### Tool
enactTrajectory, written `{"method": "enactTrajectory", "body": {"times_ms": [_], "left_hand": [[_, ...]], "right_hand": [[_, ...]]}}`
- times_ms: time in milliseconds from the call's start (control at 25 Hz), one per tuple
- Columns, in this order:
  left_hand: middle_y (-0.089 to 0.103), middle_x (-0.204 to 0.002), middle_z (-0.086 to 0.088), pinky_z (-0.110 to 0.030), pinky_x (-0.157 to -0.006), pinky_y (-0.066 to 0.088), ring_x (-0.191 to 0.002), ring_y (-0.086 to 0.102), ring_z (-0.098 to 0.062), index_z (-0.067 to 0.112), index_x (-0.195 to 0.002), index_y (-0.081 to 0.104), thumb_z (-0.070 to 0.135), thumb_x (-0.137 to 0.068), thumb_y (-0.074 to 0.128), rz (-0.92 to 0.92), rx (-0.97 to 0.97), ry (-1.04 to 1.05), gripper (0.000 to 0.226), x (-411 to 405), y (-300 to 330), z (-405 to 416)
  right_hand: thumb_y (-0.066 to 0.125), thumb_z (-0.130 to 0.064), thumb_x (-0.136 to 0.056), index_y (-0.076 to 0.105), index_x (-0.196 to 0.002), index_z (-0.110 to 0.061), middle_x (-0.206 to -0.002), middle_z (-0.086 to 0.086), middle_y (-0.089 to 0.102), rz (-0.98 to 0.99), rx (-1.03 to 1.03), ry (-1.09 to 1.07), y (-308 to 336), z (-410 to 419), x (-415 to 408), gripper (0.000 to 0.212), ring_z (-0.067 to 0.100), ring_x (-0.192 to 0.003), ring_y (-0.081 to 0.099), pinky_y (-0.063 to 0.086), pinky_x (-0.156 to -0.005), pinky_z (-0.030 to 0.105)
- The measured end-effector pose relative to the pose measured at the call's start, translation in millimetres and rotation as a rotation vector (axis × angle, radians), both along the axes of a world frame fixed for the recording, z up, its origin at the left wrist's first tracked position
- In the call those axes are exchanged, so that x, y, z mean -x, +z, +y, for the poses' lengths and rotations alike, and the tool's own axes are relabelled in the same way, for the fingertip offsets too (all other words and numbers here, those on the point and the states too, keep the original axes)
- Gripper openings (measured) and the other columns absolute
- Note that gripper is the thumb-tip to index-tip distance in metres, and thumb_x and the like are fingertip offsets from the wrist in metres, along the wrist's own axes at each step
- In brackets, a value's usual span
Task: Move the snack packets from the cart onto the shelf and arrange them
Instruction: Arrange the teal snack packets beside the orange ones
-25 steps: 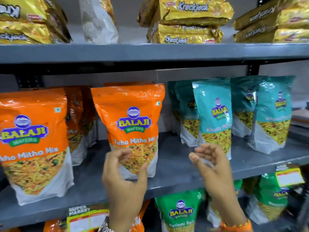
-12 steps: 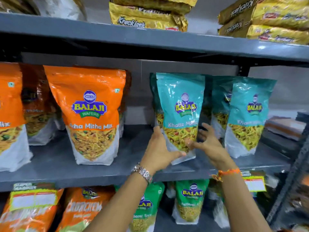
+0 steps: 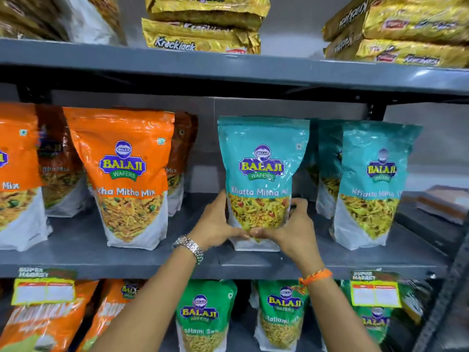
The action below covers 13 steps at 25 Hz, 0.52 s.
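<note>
I see my left hand [image 3: 215, 224] and right hand [image 3: 291, 224] closed around the base of a teal Khatta Mitha packet [image 3: 261, 179] standing upright on the middle shelf [image 3: 76, 260], thumbs meeting in front, probably to square it to face forward. Right of it stand two more teal packets [image 3: 375, 184]; left of it, about four orange packets [image 3: 127, 174]. No cart shows.
</note>
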State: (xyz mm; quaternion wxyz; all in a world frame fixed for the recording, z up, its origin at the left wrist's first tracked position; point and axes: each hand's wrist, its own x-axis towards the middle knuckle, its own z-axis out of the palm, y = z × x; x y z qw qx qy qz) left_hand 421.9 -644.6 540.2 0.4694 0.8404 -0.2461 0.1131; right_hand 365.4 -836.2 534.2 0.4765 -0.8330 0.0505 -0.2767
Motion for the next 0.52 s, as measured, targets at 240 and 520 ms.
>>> {"method": "enactTrajectory", "body": {"times_ms": [240, 520], "left_hand": [[0.059, -0.131, 0.015, -0.031, -0.107, 0.045, -0.123, 0.055, -0.007, 0.026, -0.143, 0.040, 0.018, -0.048, 0.099, 0.047, -0.015, -0.006, 0.112, -7.4, -0.8, 0.4], [0.061, -0.137, 0.009, -0.047, -0.110, 0.047, -0.128, 0.057, -0.015, 0.031, -0.141, 0.038, 0.034, -0.040, 0.096, 0.075, -0.034, -0.004, 0.117, -6.5, 1.2, 3.0]], "right_hand": [[0.099, -0.043, -0.039, 0.039, -0.107, -0.019, -0.091, -0.008, 0.057, 0.015, 0.041, -0.011, 6.6, 4.3, 0.1, 0.094, 0.016, -0.081, 0.057, 0.048, -0.067, 0.030], [0.100, -0.043, -0.040, 0.037, -0.108, -0.019, -0.094, -0.007, 0.057, -0.011, 0.044, -0.013, 6.4, 6.6, 2.1, 0.095, 0.015, -0.085, 0.058, 0.046, -0.066, 0.027]]}}
